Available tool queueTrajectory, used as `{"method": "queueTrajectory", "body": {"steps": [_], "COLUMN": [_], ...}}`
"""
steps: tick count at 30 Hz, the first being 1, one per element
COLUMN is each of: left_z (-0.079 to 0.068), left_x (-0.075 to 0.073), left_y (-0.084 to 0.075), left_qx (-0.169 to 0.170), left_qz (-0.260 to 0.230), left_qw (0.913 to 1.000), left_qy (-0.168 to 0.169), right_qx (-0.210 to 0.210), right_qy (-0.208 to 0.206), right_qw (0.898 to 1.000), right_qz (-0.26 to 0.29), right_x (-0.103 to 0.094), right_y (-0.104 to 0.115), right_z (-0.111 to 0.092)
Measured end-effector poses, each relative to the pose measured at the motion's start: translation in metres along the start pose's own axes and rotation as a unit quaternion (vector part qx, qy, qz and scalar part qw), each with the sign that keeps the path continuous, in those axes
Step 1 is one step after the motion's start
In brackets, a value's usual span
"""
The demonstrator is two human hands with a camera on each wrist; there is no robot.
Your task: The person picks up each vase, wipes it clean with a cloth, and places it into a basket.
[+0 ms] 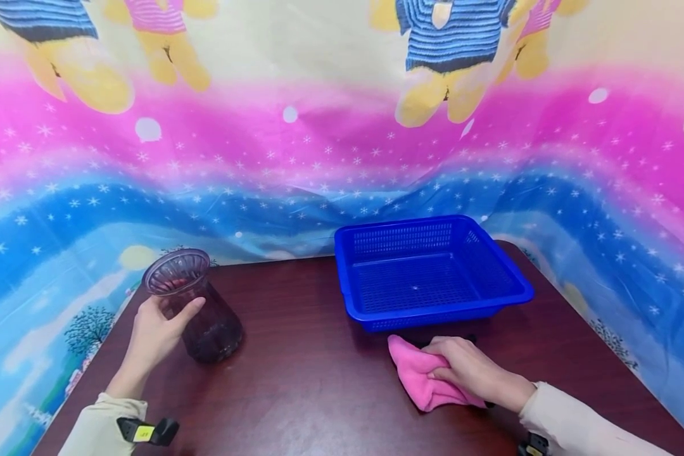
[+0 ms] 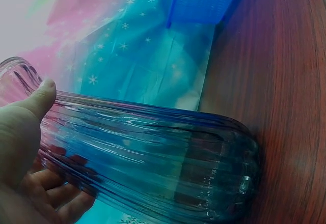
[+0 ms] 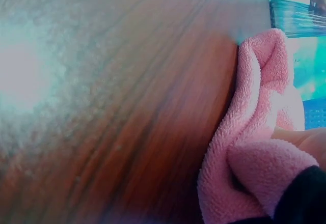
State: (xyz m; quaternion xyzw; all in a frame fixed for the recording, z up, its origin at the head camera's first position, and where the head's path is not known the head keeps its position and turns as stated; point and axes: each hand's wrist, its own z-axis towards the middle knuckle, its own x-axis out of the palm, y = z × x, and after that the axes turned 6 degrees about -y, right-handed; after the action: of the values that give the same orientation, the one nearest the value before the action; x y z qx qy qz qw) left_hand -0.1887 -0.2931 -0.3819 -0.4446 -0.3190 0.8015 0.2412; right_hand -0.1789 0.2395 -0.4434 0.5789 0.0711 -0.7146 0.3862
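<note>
My left hand (image 1: pixel 155 332) grips a ribbed, see-through purple glass vase (image 1: pixel 215 329) just below its flared rim, thumb on the near side. The vase leans a little to the left, its base low over the table at the left. In the left wrist view, the fingers show partly through the glass of the vase (image 2: pixel 153 142). At the right, my right hand (image 1: pixel 470 364) holds a folded pink cloth (image 1: pixel 413 373) bunched between thumb and fingers, low at the tabletop. Soft, fuzzy folds of the cloth (image 3: pixel 249 112) fill part of the right wrist view and hide most of that hand.
A blue plastic basket (image 1: pixel 433 316) with perforated sides stands at the back right, just beyond the cloth. Under everything is a dark red-brown wooden table (image 1: pixel 302 354). A printed curtain (image 1: pixel 296 152) hangs close behind the table and along both its sides.
</note>
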Motion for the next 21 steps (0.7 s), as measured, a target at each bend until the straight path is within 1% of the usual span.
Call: {"method": "queueTrajectory", "body": {"steps": [9, 14, 21], "left_z": [0.001, 0.0, 0.001], "left_x": [-0.002, -0.003, -0.004], "left_y": [-0.001, -0.002, -0.003], "left_qx": [0.002, 0.005, 0.018], "left_qz": [0.025, 0.033, 0.04], "left_qw": [0.9997, 0.9994, 0.999], "left_qy": [0.0, -0.003, -0.001], "right_qx": [-0.017, -0.008, 0.018], "right_qy": [-0.02, -0.026, -0.023], "right_qw": [1.0, 1.0, 0.999], "right_qz": [-0.008, -0.01, -0.013], "right_x": [-0.001, -0.003, -0.01], "right_y": [-0.003, -0.002, 0.004], "right_z": [0.002, 0.001, 0.002]}}
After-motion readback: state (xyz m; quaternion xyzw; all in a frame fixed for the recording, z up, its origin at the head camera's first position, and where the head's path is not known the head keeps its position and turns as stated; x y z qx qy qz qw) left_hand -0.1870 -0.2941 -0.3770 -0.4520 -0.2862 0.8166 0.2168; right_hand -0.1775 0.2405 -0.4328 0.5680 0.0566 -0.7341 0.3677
